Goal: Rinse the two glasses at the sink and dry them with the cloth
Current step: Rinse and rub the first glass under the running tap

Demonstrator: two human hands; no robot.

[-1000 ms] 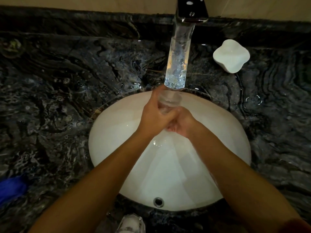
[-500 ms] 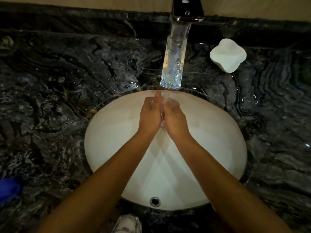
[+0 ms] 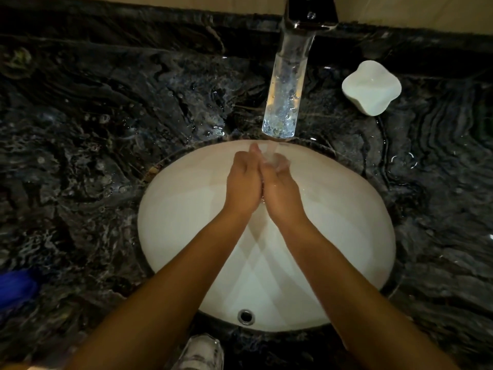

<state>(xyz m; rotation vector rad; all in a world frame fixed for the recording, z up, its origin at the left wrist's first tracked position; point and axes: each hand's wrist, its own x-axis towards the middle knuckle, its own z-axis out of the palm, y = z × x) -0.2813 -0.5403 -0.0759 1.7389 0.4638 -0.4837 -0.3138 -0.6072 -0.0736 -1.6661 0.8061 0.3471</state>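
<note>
Glass (image 3: pixel 270 156), clear and nearly lost in the running water, sits between the fingertips of both hands at the sink's (image 3: pixel 346 236) far edge, under the spout (image 3: pixel 285 84). Left hand (image 3: pixel 244 182) and right hand (image 3: pixel 280 188) press side by side; their exact grip is hidden. Its axis seems upright, though I cannot tell.

Both forearms reach forward and converge; left hand (image 3: pixel 244 186) and right hand (image 3: pixel 280 189) press side by side, fingers pointing away (grip state unclear).
</note>
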